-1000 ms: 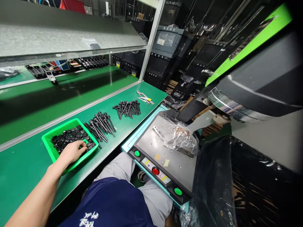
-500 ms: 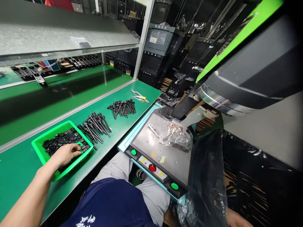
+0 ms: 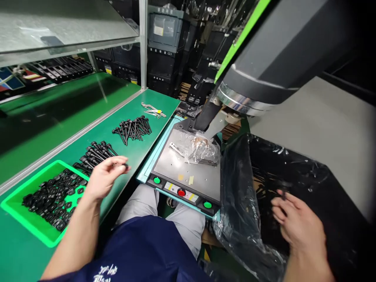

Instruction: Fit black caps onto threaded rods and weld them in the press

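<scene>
My left hand (image 3: 105,176) is raised over the front edge of the green bench, its thumb and fingers pinched on a small black part (image 3: 127,167), mostly hidden by the fingertips. Below and left of it sits a green bin (image 3: 26,231) with many small black round parts (image 3: 55,194) inside. Black screws with thick heads (image 3: 95,153) lie just behind the hand. Over the box lined with black plastic (image 3: 296,160), at right, my right hand (image 3: 298,219) has its fingers closed around a small dark piece (image 3: 283,185), too blurred to name.
A press (image 3: 249,94) leans over a metal plate (image 3: 173,164) carrying clear plastic wrap (image 3: 196,147), with green buttons and a red button (image 3: 181,192) in front. Another heap of screws (image 3: 132,129) and pliers (image 3: 154,109) lie farther along the bench. A metal post (image 3: 143,43) stands behind.
My left hand has come out of the green bin and moved right with a small black part. My right hand has risen into view over the lined box. The view has swung right.
</scene>
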A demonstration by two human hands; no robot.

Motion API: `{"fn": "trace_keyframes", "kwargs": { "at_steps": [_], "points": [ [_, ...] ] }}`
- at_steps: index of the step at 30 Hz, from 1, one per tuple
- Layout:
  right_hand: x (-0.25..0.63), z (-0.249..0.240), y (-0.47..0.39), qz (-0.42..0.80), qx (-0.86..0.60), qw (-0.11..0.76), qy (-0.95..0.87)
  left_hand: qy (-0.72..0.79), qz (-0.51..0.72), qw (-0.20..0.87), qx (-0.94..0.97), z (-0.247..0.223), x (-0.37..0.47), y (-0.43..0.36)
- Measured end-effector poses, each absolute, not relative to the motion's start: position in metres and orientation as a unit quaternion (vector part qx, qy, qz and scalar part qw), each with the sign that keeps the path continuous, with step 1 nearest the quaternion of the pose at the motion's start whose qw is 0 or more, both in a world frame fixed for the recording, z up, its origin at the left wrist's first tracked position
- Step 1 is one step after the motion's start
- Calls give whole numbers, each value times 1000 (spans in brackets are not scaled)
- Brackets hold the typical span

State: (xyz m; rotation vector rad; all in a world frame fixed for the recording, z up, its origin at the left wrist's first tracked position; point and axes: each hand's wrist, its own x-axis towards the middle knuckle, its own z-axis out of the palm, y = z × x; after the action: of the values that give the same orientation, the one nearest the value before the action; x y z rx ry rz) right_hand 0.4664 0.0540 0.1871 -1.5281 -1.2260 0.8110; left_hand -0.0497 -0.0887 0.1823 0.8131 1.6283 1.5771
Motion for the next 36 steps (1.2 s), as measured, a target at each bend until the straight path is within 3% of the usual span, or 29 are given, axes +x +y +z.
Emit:
{"fn": "trace_keyframes", "kwargs": {
  "at_steps": [6, 11, 19, 28, 36],
  "points": [
    [316, 164, -12, 535, -520, 355, -563, 420, 645, 547, 329, 175, 33, -9],
    [257, 144, -18, 561, -439, 389, -584, 361, 625, 618, 311, 171, 69, 5],
    [245, 144, -18, 596, -408, 428, -542, 380, 598, 622, 333, 159, 75, 2],
    [252, 150, -18, 756, -346, 365, -419, 395, 506, 606, 469, 168, 54, 12],
    [250, 144, -21, 686, -377, 415, -464, 391, 449, 603, 531, 169, 49, 19]
  ]
}}
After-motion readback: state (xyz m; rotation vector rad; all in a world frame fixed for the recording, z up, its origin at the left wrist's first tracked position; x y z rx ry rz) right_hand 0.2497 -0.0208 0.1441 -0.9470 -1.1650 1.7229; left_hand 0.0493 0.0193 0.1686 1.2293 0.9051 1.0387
